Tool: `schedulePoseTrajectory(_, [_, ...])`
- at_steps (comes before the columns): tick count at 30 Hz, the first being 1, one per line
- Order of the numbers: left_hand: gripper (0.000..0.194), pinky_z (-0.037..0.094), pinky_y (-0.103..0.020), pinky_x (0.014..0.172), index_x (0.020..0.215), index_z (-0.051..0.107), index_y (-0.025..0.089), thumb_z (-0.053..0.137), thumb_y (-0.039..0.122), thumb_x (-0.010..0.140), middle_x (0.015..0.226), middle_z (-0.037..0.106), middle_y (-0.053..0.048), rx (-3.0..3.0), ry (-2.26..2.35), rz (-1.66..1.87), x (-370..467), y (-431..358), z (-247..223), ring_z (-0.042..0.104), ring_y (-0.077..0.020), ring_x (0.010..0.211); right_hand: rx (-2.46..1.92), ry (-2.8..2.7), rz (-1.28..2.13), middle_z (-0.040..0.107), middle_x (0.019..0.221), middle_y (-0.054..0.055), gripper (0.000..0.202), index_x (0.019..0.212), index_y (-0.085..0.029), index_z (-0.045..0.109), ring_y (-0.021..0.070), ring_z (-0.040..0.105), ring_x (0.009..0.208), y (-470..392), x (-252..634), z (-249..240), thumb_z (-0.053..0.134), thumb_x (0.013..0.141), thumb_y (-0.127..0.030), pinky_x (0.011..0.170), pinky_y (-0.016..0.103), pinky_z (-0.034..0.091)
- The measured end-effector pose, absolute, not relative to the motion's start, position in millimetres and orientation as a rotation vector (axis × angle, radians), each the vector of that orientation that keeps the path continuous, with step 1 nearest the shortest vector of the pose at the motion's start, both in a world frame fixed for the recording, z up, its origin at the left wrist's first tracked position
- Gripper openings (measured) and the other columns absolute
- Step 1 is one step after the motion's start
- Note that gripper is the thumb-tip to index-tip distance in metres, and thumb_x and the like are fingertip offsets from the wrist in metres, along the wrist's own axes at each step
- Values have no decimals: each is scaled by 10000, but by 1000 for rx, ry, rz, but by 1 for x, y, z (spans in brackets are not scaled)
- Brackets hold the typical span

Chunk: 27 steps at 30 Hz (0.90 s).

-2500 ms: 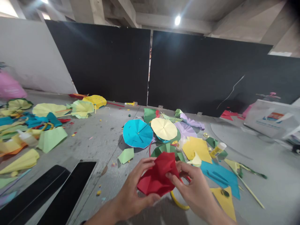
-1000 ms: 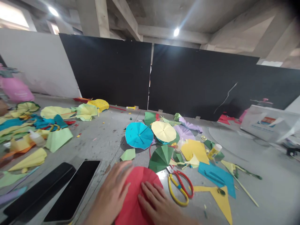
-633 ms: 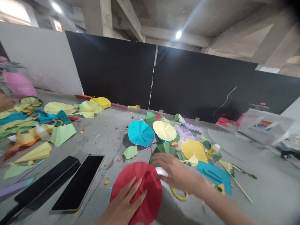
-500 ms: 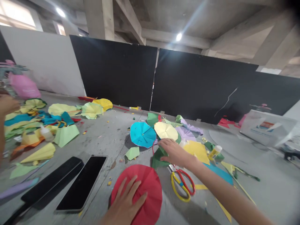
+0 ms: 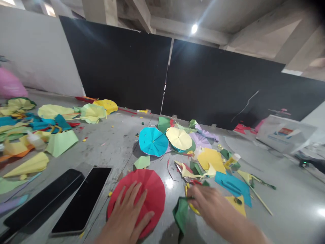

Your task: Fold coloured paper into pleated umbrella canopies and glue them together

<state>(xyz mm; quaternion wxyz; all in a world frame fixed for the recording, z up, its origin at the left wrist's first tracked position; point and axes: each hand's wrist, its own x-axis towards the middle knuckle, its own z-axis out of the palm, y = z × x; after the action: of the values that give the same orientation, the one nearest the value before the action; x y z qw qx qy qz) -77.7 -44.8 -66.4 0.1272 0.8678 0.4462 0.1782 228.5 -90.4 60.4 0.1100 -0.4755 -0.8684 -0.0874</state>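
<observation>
Toward the worktop's [image 5: 119, 140] near edge, the left hand [image 5: 129, 210] lies flat, fingers spread, on a creased red paper disc [image 5: 153, 193]. Beside it, the right hand [image 5: 210, 205], over scissors [image 5: 195, 182], pinches folded dark-green paper [image 5: 180, 213]. Left of the disc lies a smartphone [image 5: 83, 200]; toward the far edge, a blue disc [image 5: 153, 142] sits beside a cream disc [image 5: 179, 138].

Yellow-and-red scissors [image 5: 195, 209] — partly hidden behind the blurred right hand [image 5: 209, 200]

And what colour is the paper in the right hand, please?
The paper is dark green, seen best in the head view.
</observation>
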Motion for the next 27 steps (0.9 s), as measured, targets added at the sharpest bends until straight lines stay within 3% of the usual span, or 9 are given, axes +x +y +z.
schedulePoseTrajectory(2, [544,340,-661,1196,1547,493,281,475,499,1049,1703,307,-123,2431,1303,557,-74,-41,-60,285,-407,1557,-1278,-2581,-246,759,866,43,277,1004,-217,597,192,742,759,-113,223,48,351,1067,-106,696,303,583])
schedulePoseTrajectory(5, [609,366,-573,1217,1628,301,347,472,477,1059,1748,192,-54,2346,1094,580,-67,-40,-39,263,-337,1578,-1128,-2505,-321,801,1108,100,296,1167,-200,626,234,762,1044,-131,218,36,392,1042,-70,864,333,614])
schedulePoseTrajectory(7, [564,410,-533,1202,1580,395,382,519,481,1039,1694,355,-40,2326,897,505,-60,-42,-19,393,-319,1525,-1099,-2440,-366,783,1206,96,303,1223,-213,638,234,732,1150,-135,217,33,439,1037,-80,934,340,611])
schedulePoseTrajectory(10, [509,458,-511,1174,1454,575,345,666,421,959,1515,599,-63,2267,801,425,-43,-46,7,553,-325,1400,-1078,-2414,-407,784,1207,91,303,1238,-189,664,214,729,1149,-135,216,33,437,1054,-108,945,329,618])
schedulePoseTrajectory(14, [307,524,-373,1089,1068,756,244,584,84,870,1240,738,-51,2210,738,476,-24,-49,21,674,-241,1194,-1006,-2420,-494,777,1222,91,323,1233,-160,696,179,708,1180,-138,214,33,451,1040,-76,1024,305,578])
schedulePoseTrajectory(17, [209,554,-310,985,976,736,225,534,180,950,1108,747,-54,2082,827,622,-22,-50,16,704,-211,1065,-985,-2405,-592,754,1289,75,326,1255,-178,704,176,653,1284,-146,216,30,484,1038,-75,1120,318,507])
schedulePoseTrajectory(19, [188,548,-323,996,979,724,224,543,274,970,1110,739,-66,1994,922,727,-27,-50,10,697,-230,1092,-981,-2390,-624,737,1327,48,312,1287,-209,695,178,614,1338,-154,219,26,517,1048,-116,1155,327,474])
schedulePoseTrajectory(23, [197,564,-344,983,911,714,223,542,300,970,1154,713,-81,1942,1005,831,-40,-47,-9,695,-245,1098,-981,-2455,-541,713,1366,13,271,1260,-214,701,167,608,1345,-167,224,9,540,1054,-140,1185,340,451])
schedulePoseTrajectory(27, [156,575,-422,965,824,638,211,597,307,941,1229,659,-111,2023,1087,910,-46,-45,-32,688,-283,1106,-1019,-2583,-336,732,1335,51,241,1208,-170,699,185,703,1211,-180,223,-8,534,1083,-294,1098,319,551])
